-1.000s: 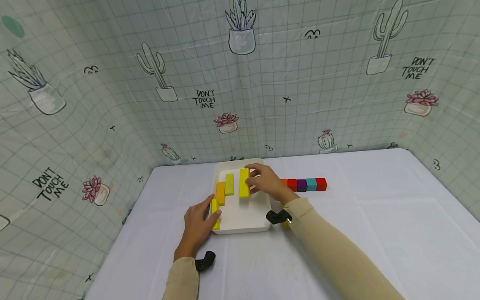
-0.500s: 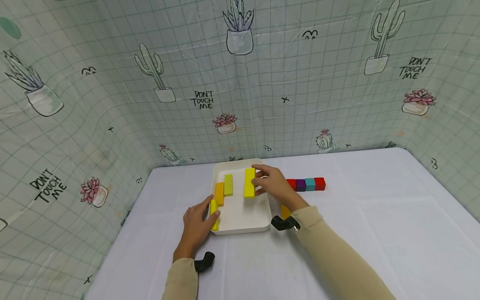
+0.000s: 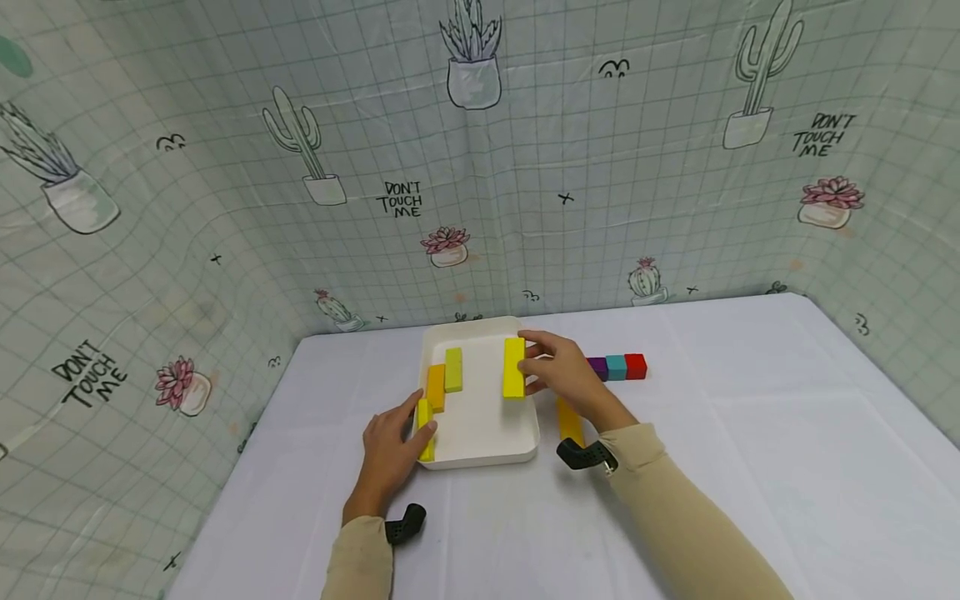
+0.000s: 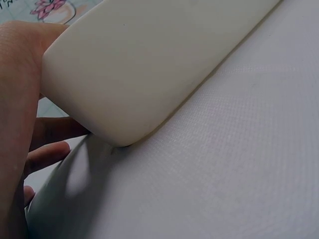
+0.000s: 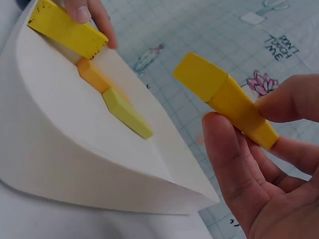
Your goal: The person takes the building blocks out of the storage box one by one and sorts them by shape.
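Observation:
In the head view, my right hand (image 3: 566, 371) holds a yellow block (image 3: 513, 367) above the right side of a white tray (image 3: 487, 450). The right wrist view shows thumb and fingertips pinching this block (image 5: 227, 92). At the tray's left edge, my left hand (image 3: 392, 446) pinches another yellow block (image 3: 425, 432) against the wall, thumb on the inner side. Its other fingers lie outside the tray corner in the left wrist view. Inside the tray, an orange block (image 3: 436, 387) and a lime-green block (image 3: 453, 370) lie in a stepped line beyond the left hand.
Right of the tray, a row of small cubes shows purple (image 3: 597, 367), teal (image 3: 616, 367) and red (image 3: 635, 367); my right hand hides its near end. A yellow-orange block (image 3: 570, 423) lies beside the tray, partly under my right wrist. A patterned cloth (image 3: 525, 167) hangs behind the table.
My right hand has moved to the right with its yellow block, from mid-tray to near the right rim, uncovering the yellow-orange block. My left hand keeps its place.

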Demonstrator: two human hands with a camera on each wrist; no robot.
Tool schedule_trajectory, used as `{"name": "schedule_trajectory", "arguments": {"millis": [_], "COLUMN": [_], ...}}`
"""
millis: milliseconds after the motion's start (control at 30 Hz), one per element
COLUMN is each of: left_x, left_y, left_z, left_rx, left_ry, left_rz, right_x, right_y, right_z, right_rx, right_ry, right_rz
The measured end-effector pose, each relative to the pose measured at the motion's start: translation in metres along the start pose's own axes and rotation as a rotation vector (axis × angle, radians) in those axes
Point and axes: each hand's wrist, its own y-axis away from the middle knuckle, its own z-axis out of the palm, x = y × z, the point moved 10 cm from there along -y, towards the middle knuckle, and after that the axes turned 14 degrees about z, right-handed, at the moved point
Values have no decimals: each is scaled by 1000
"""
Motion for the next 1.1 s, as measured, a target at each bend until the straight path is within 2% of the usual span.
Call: {"name": "schedule_trajectory", "arguments": {"millis": [300,767,1100], "left_x": [-1,0,1], "left_y": [0,-1,-1], "left_z": [-1,2,0], "left_rx": [4,6,6], "left_ry": [7,4,-2], "left_rz": [1,8,19], "right_x": [5,24,40], "right_y": [13,23,33], "right_z": [-17,-47,-57], "right_rx": [46,80,104], "right_ry": [-35,-29,-12], "right_rz": [-17,18,52]}}
